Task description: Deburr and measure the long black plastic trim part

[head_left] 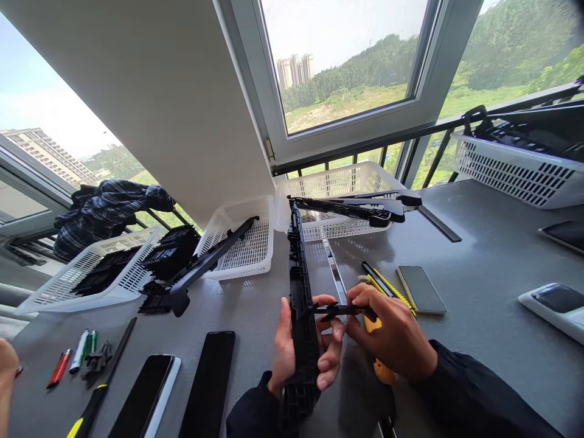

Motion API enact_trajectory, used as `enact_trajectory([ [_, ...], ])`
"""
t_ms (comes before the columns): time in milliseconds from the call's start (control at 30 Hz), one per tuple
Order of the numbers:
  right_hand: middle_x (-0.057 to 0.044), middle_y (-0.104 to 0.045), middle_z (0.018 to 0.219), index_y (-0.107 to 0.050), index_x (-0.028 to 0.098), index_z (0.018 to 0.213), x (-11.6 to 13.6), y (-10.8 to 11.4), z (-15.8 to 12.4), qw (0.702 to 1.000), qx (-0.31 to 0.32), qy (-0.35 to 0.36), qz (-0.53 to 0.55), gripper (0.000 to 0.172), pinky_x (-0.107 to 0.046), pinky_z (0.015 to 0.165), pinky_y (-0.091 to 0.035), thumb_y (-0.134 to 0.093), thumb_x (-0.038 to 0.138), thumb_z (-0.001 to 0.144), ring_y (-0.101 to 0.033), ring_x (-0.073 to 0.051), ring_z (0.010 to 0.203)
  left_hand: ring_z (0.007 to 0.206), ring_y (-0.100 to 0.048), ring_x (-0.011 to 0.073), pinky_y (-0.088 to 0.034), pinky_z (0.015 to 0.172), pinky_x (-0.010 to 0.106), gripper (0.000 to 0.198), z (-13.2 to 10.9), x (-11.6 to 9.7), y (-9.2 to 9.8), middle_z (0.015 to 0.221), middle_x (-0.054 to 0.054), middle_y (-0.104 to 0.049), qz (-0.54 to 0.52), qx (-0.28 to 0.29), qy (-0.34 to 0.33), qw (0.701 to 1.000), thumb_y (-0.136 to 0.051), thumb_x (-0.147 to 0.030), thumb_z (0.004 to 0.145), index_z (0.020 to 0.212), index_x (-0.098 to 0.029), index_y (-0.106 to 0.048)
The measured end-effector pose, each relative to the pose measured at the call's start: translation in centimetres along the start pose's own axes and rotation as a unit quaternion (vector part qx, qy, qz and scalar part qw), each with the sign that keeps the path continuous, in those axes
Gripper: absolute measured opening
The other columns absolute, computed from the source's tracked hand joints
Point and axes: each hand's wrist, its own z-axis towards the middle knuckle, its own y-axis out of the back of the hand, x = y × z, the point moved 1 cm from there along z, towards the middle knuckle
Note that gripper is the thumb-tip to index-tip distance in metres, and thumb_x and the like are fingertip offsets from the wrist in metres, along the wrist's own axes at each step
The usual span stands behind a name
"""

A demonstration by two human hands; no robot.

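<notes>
My left hand (285, 350) is wrapped around a long black plastic trim part (298, 286), which stands lengthwise away from me above the table. Its ribbed, hollow side faces up. Pinched in my right hand (392, 328) is a small thin black piece (335, 310) with a pointed, forked end. That end lies across the trim part near my left fingers; whether the two touch I cannot tell. Under and beside my right hand are a yellow-handled tool (383, 370), partly hidden, and a yellow-and-black utility knife (387, 286).
White baskets (260, 267) line the back, several with black plastic parts; another basket (506, 176) stands right. Phones (207, 386), lighters (59, 368) and a file-like tool (93, 401) lie left. A phone (422, 289) and white device (554, 310) lie right. Another person's hand (6, 365) shows at the left edge.
</notes>
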Motion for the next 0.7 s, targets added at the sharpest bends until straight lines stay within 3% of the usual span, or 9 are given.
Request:
enact_trajectory([
  [433, -0.001, -0.073, 0.087, -0.049, 0.026, 0.094, 0.10, -0.26, -0.06, 1.000, 0.027, 0.011, -0.007, 0.016, -0.025, 0.053, -0.049, -0.059, 0.013, 0.093, -0.063, -0.013, 0.055, 0.049, -0.051, 0.0087, -0.043, 0.036, 0.018, 0.079, -0.04, 0.45, 0.18, 0.089, 0.008, -0.066, 0.016, 0.005, 0.000, 1.000, -0.032, -0.082, 0.096, 0.127, -0.021, -0.071],
  [533, -0.003, -0.074, 0.088, -0.053, 0.025, 0.094, 0.21, -0.17, 0.07, 0.999, 0.042, 0.015, -0.010, 0.014, -0.027, 0.058, -0.051, -0.060, 0.013, 0.094, -0.068, -0.016, 0.062, 0.049, -0.051, 0.0091, -0.043, 0.035, 0.018, 0.082, -0.11, 0.35, 0.28, 0.086, 0.008, -0.066, 0.020, -0.003, -0.006, 1.000, -0.036, -0.085, 0.093, 0.127, -0.019, -0.071],
  [700, -0.001, -0.076, 0.090, -0.063, 0.026, 0.112, 0.60, -0.07, 0.24, 0.998, 0.065, 0.022, -0.002, 0.022, -0.026, 0.064, -0.055, -0.058, 0.011, 0.097, -0.072, -0.016, 0.068, 0.049, -0.051, 0.0087, -0.043, 0.035, 0.018, 0.079, -0.16, 0.25, 0.50, 0.086, 0.007, -0.067, 0.030, -0.007, -0.021, 0.999, -0.038, -0.084, 0.094, 0.127, -0.020, -0.070],
])
